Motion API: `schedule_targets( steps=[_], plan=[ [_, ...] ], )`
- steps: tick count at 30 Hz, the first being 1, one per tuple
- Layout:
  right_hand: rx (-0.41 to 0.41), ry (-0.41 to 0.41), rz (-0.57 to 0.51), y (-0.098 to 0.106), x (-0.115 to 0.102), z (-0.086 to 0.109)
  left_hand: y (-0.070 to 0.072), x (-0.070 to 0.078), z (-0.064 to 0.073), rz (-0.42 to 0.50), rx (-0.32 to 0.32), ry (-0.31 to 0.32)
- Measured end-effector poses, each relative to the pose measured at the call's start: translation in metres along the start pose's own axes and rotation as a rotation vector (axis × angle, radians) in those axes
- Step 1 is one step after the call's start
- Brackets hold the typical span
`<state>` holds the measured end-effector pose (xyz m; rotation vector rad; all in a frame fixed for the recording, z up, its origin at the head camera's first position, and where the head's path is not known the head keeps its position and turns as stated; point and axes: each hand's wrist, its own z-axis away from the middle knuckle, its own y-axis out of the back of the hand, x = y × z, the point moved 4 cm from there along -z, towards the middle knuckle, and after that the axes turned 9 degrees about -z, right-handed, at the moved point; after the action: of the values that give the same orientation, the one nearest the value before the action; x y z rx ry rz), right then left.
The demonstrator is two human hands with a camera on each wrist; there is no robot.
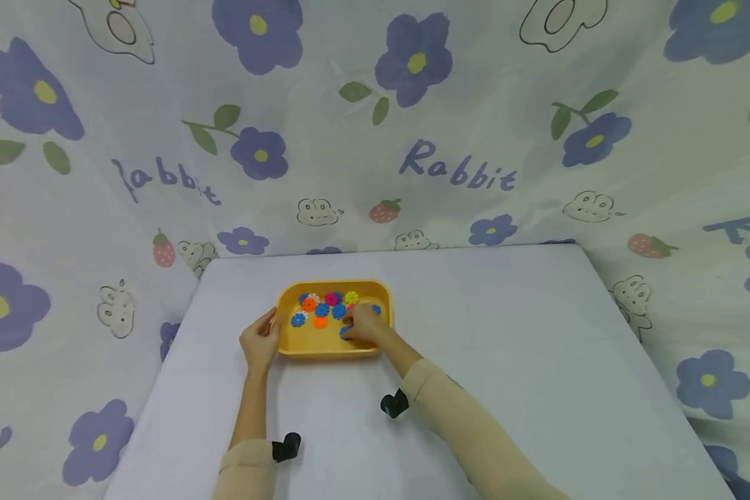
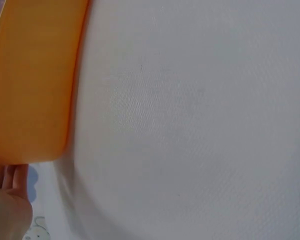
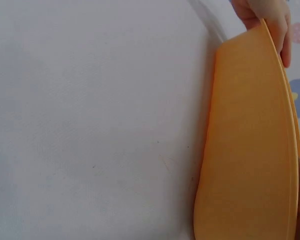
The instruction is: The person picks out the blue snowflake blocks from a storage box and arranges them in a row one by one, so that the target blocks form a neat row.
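A yellow tray (image 1: 328,354) is resting on a white table (image 1: 512,340). Small notched discs are lying inside it: blue (image 1: 298,320), orange (image 1: 321,323), pink (image 1: 332,298) and yellow (image 1: 352,297) ones, mostly gathering toward the tray's far side. The left hand (image 1: 260,342) is gripping the tray's left wall, its thumb and fingers closing on the rim. The right hand (image 1: 365,325) is reaching in over the tray's right side, fingers bending down beside a blue disc; whether they are pinching it, I cannot tell. This hand is partly hiding discs beneath. Beyond the tray, a flowered cloth (image 1: 337,160) is hanging.
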<state>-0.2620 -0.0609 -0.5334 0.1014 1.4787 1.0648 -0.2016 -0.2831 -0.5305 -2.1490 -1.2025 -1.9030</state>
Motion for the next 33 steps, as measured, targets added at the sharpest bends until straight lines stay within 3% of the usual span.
schedule_targets(
  steps=[4, 7, 11, 13, 16, 21, 24, 29, 31, 33],
  plan=[
    [-0.025, 0.018, 0.067, -0.006, -0.004, 0.001, 0.001, 0.0, 0.001, 0.037, -0.007, -0.009],
    [-0.018, 0.022, 0.104, -0.009, -0.005, 0.0, 0.006, 0.012, 0.004, 0.054, -0.013, -0.018],
    [-0.002, 0.015, 0.086, -0.01, -0.005, 0.0, 0.012, 0.03, 0.01, 0.052, -0.01, -0.028],
    [0.007, 0.009, 0.059, -0.008, -0.005, 0.001, 0.012, 0.031, 0.011, 0.058, -0.011, -0.032],
    [0.019, -0.018, 0.016, -0.006, -0.005, 0.002, 0.01, 0.03, 0.011, 0.072, -0.017, -0.028],
    [0.05, -0.007, -0.035, -0.003, -0.001, 0.001, 0.003, 0.01, 0.004, 0.071, -0.016, 0.0],
    [0.074, 0.027, -0.163, -0.001, 0.002, -0.001, -0.001, 0.001, 0.001, 0.075, -0.008, 0.003],
    [0.097, 0.021, -0.593, 0.006, 0.006, -0.001, -0.002, 0.0, 0.001, 0.074, -0.001, -0.007],
    [0.121, 0.025, -0.651, 0.012, 0.005, 0.0, -0.002, 0.0, 0.001, 0.064, -0.003, -0.011],
    [0.135, 0.028, -0.625, 0.017, 0.005, 0.001, -0.002, 0.001, 0.001, 0.058, -0.007, -0.014]
  ],
)
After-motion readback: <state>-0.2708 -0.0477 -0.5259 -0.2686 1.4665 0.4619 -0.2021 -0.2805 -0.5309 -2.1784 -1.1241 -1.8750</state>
